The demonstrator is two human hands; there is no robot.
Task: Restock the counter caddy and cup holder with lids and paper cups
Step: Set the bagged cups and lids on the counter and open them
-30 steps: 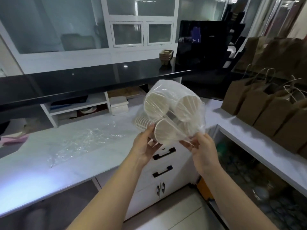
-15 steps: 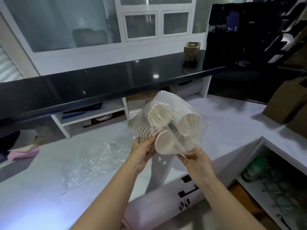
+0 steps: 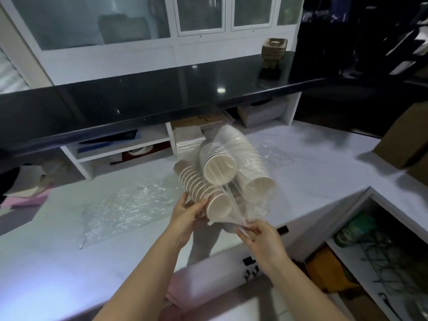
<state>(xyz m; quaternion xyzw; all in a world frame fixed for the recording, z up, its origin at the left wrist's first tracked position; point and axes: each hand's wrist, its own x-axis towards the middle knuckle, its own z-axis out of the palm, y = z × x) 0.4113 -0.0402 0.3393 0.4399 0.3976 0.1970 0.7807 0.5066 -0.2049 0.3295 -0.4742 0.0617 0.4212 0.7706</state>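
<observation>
Over the white counter (image 3: 312,172) both hands hold up one clear bag (image 3: 251,163) of three paper-cup stacks (image 3: 218,169): left hand (image 3: 187,214) grips a stack (through plastic), right hand (image 3: 261,237) pinches the bag's mouth

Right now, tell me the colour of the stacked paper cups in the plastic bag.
White to off-white paper cups, seen clearly in the head view.
</observation>
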